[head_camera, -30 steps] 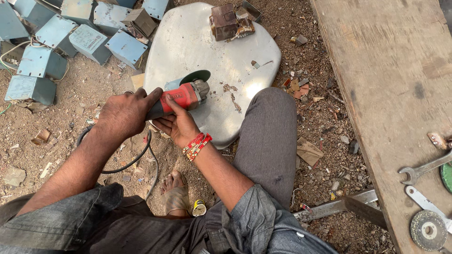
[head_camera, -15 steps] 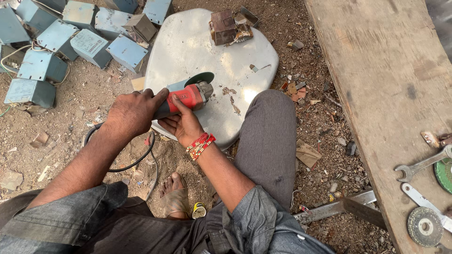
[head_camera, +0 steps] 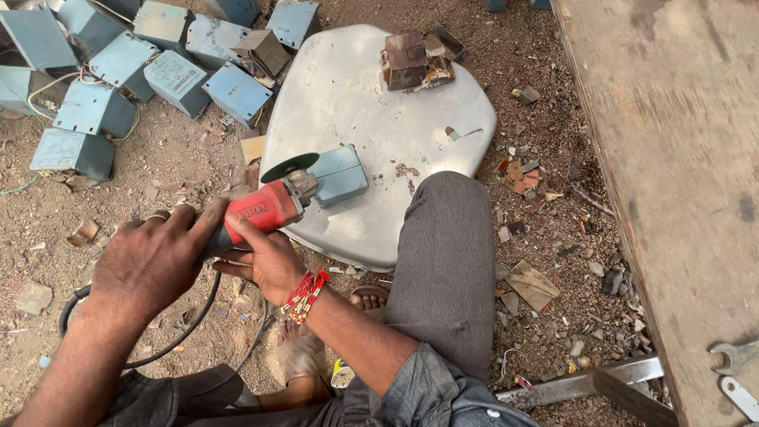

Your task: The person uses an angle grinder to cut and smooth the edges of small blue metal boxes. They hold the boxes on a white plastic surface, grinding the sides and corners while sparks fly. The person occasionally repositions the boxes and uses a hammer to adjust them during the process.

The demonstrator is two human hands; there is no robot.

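- Two hands grip a red angle grinder (head_camera: 257, 212) at the near-left edge of a pale, rounded metal slab (head_camera: 356, 103) lying on the dirt, its dark cutting disc (head_camera: 289, 167) raised above a small blue-grey metal box (head_camera: 338, 174) that rests on the slab.
- Left hand (head_camera: 154, 265) wraps over the rear of the grinder's body, fingers curled closed around it; right hand (head_camera: 265, 257) cups the body from below, thumb along the red casing, with a red beaded band (head_camera: 304, 294) at the wrist.
- Grinder looks dense and rigid, a tool best taken by its barrel with both hands, as seen, well back from the disc; the disc itself is thin and likely brittle, and whether it touches the box cannot be told from this angle.
- Box appears to be light, stiff sheet metal with hard edges, liable to slide on the smooth slab unless steadied.
- Black power cable (head_camera: 170, 336) loops from the tool's tail across the ground beside the person's sandalled foot (head_camera: 304, 348).
- Grey-trousered knee (head_camera: 443, 253) presses against the slab's near rim.
- Rusty brown parts (head_camera: 411, 59) sit at the slab's far end.
- Many similar blue-grey boxes (head_camera: 103, 87) are heaped at upper left.
- Wooden plank (head_camera: 672, 158) runs down the right side, with spanners (head_camera: 735, 372) at its near end and a metal bar (head_camera: 577, 385) beside it.
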